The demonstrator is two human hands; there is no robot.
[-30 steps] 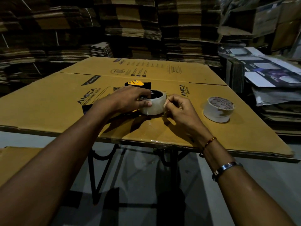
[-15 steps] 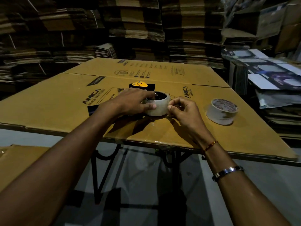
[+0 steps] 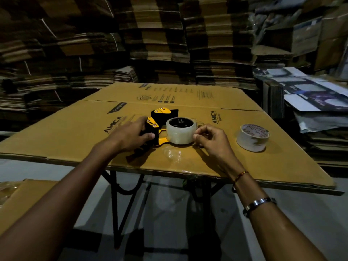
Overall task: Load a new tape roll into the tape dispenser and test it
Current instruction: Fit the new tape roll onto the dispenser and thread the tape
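A black and yellow tape dispenser [image 3: 160, 119] lies flat on the flattened cardboard sheet [image 3: 66, 134] that covers the table. A clear tape roll [image 3: 180, 133] sits on the dispenser's hub. My left hand [image 3: 131, 135] grips the dispenser's black handle part, to the left of the roll. At the roll's right side, my right hand [image 3: 211, 140] pinches with thumb and fingertips, apparently at the tape's edge. A second roll [image 3: 252, 137], white with a printed core, stands to the right, apart from both hands.
Tall stacks of flattened cartons [image 3: 160, 44] wall in the far side and left. A pile of printed boxes [image 3: 310, 98] stands at the right. The table's black folding legs [image 3: 116, 204] show below the near edge, over a grey floor. Another cardboard piece [image 3: 24, 196] lies low left.
My left hand has slid off the clear roll leftward onto the dispenser's handle, uncovering the yellow frame. My right hand stays pinching at the roll's right side.
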